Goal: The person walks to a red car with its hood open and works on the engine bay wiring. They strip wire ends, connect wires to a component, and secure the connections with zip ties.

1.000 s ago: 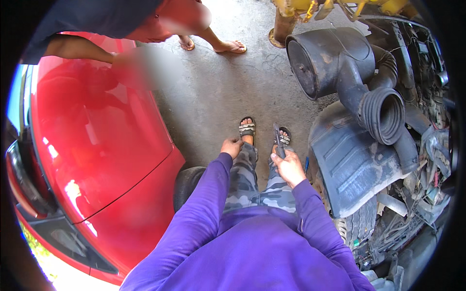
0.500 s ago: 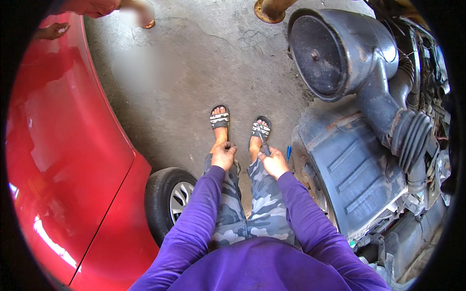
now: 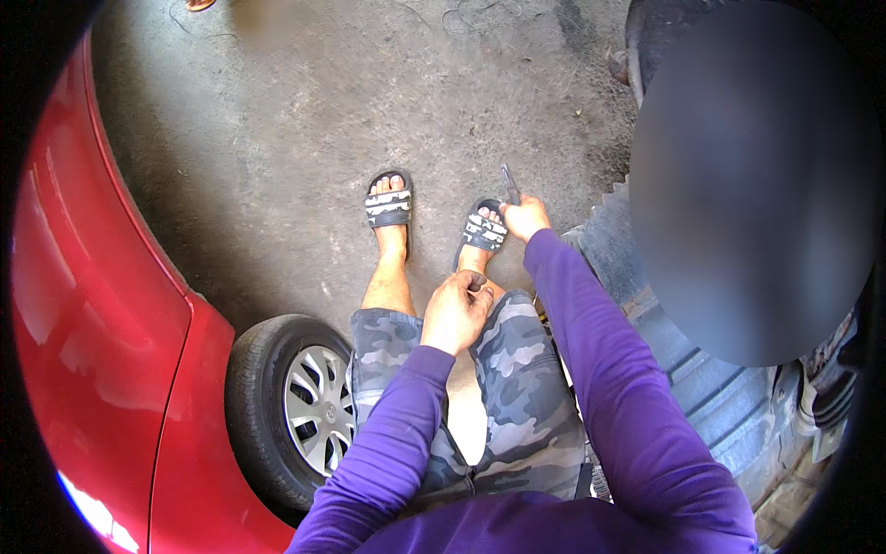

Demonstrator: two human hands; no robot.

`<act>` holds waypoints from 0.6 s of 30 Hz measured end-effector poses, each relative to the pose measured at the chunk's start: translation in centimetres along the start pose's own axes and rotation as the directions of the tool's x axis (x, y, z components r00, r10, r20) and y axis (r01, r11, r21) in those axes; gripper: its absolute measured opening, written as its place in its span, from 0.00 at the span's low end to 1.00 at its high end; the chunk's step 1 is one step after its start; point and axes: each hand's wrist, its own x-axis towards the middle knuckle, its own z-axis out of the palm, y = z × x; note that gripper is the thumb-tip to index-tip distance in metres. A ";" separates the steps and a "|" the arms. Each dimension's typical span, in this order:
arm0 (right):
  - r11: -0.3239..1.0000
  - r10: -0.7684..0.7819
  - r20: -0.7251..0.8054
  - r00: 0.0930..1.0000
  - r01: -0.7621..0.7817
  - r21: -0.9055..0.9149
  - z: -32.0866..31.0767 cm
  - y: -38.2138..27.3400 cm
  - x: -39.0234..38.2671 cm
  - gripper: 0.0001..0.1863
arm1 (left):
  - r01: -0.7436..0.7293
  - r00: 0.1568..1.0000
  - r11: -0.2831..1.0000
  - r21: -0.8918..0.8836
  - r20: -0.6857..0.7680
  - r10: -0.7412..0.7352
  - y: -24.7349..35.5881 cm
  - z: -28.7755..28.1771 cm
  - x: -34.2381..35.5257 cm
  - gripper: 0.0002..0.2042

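Observation:
My right hand [image 3: 526,217] is held out above my right sandal, closed round a slim dark hand tool [image 3: 511,188] with a narrow grey end that points away from me. Its exact kind cannot be made out. Nearer my body, my left hand [image 3: 456,312] hovers over the gap between my knees. Its fingers are curled, thumb against forefinger, and whatever may be in them is hidden. The two hands are apart from each other.
A red car body [image 3: 101,305] with a front wheel [image 3: 318,406] stands close on my left. To my right lie a ribbed dark panel [image 3: 711,397] and vehicle parts, partly covered by a large blur. Concrete floor [image 3: 277,138] stretches ahead, with part of another person's foot [image 3: 198,5] at the far left.
My right hand has moved forward with the tool, away from my left hand. My left hand has come closer to me and right. The view has shifted, and the other person's hand has left it.

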 end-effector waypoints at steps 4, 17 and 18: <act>0.997 0.044 -0.030 0.999 -0.045 -0.057 0.8 0.8 5.2 0.18 | -0.007 1.000 0.999 0.032 0.002 0.007 0.6 0.0 -0.3 0.15; 0.946 -0.052 -0.042 0.998 0.036 -0.322 -0.5 -11.2 14.1 0.27 | -0.010 1.000 1.000 -0.007 0.012 0.010 4.6 -3.0 1.0 0.18; 0.943 -0.075 -0.051 0.996 0.054 -0.328 -0.8 -12.2 15.2 0.27 | 0.000 1.000 1.000 -0.017 0.008 0.000 4.8 -3.3 1.1 0.18</act>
